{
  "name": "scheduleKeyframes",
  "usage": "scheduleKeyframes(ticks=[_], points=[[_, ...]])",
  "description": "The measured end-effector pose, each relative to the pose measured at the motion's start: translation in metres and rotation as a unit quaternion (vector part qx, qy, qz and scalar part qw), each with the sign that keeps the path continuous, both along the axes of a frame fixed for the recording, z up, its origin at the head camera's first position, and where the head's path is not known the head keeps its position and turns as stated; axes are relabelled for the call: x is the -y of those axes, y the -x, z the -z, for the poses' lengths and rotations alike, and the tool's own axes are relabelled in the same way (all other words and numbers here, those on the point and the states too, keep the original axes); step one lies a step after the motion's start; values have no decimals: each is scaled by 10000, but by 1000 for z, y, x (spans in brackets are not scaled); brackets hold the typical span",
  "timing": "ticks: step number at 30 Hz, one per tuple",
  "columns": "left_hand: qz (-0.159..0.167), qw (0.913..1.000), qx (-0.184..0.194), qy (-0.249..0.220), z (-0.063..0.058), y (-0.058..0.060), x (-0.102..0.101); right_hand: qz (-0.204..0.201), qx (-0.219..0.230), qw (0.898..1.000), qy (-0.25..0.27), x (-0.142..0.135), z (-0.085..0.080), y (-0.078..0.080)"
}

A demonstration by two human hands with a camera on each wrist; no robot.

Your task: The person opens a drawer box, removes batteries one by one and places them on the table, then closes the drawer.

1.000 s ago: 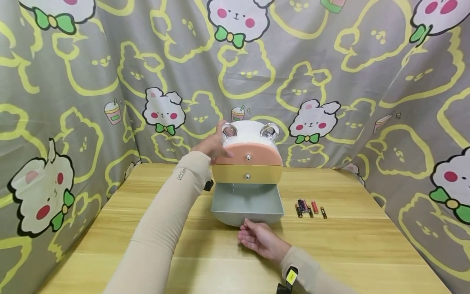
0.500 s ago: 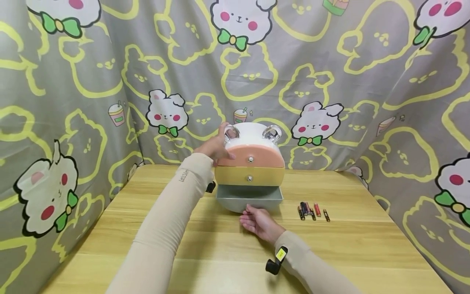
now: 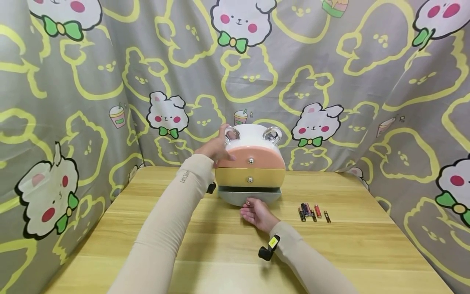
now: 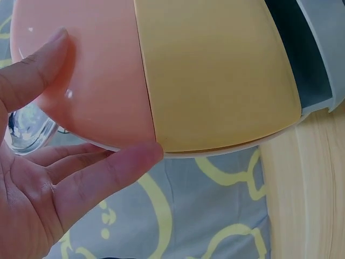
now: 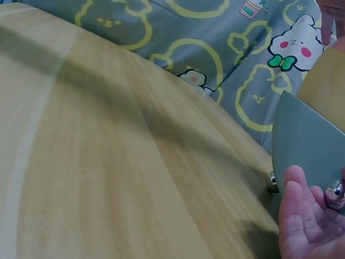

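Note:
A small drawer box with a white shell and two clear ear-like loops on top stands on the table. Its peach drawer and yellow drawer are closed. At the bottom, the grey drawer sticks out a little, a dark gap above its front. My left hand holds the box's upper left side, the thumb over the peach front and the other fingers along the edge. With my right hand I pinch the silver knob on the grey drawer. The drawer's inside is mostly hidden.
Several batteries lie to the right of the box, among them a red battery and a separate dark battery. A patterned curtain surrounds the wooden table at the back and sides.
The grey drawer has slid back from far out to nearly in, my right hand moving away from me with its knob. My left hand stays on the box.

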State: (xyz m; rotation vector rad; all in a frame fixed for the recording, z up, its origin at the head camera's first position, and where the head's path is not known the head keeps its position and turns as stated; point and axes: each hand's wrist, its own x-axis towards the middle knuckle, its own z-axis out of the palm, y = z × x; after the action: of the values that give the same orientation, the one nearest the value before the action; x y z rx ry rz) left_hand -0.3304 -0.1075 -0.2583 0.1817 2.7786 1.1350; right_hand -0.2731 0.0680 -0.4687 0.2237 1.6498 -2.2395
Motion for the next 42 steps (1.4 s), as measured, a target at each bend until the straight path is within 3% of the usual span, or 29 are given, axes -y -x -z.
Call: scheduleKeyframes(ticks=[9,16,28,33,42], points=[[4,9999,52,91,-1,2,1,-51,52,10000,-5,0,-3,10],[307,9988,-168,347,4,3,4,-62,200,9998,-9,-2,-1,17],[381,9970,-579,355,4,3,8,-105,229,9997,-13,-1,-6,25],[326,9988,-373,37,4,5,10,-148,159,9998,-49,-1,-7,25],[420,9990,-152,-76,6,11,13,-231,53,9996,-132,-1,-6,22]])
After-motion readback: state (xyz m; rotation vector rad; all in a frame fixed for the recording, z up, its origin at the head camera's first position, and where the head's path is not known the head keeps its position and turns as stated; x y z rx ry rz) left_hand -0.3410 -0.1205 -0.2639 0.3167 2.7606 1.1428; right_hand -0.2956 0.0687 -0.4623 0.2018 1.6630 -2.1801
